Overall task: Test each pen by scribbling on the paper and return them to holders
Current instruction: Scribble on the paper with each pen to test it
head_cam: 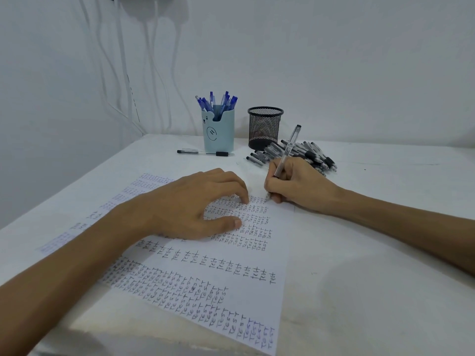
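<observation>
A white paper (280, 242) covered in rows of handwritten "test" lies in front of me. My left hand (190, 204) rests flat on it with fingers spread, holding nothing. My right hand (293, 183) grips a clear-barrelled pen (289, 147), its tip touching the paper's far right part. A light blue holder (218, 132) with several blue pens stands at the back. Beside it is a black mesh holder (264, 128); I cannot see any pens inside. A pile of black pens (305, 152) lies right of the mesh holder, behind my right hand.
One black pen (205, 152) lies loose in front of the blue holder. The white table (385, 253) meets a white wall at the back and left. White cables (123, 73) hang down the wall at the back left.
</observation>
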### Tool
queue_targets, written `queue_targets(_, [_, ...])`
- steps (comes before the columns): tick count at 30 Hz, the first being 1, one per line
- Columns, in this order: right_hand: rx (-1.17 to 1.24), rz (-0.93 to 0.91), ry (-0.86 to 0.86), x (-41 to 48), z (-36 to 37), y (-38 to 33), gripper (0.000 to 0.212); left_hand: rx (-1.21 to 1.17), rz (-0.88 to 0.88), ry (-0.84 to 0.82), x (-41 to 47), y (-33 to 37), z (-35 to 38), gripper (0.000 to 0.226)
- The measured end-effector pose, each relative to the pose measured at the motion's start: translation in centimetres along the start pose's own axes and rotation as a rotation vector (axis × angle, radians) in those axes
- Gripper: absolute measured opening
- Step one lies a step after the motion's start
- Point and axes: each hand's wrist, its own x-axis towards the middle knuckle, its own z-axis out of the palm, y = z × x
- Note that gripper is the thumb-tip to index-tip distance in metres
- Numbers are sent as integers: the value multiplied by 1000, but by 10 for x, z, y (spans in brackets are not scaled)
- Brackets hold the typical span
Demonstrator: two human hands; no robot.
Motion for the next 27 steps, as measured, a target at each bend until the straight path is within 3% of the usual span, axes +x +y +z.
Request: queue_targets(27, [-22, 2, 63, 0, 1, -1, 18, -2, -13, -13, 0, 0, 0, 49])
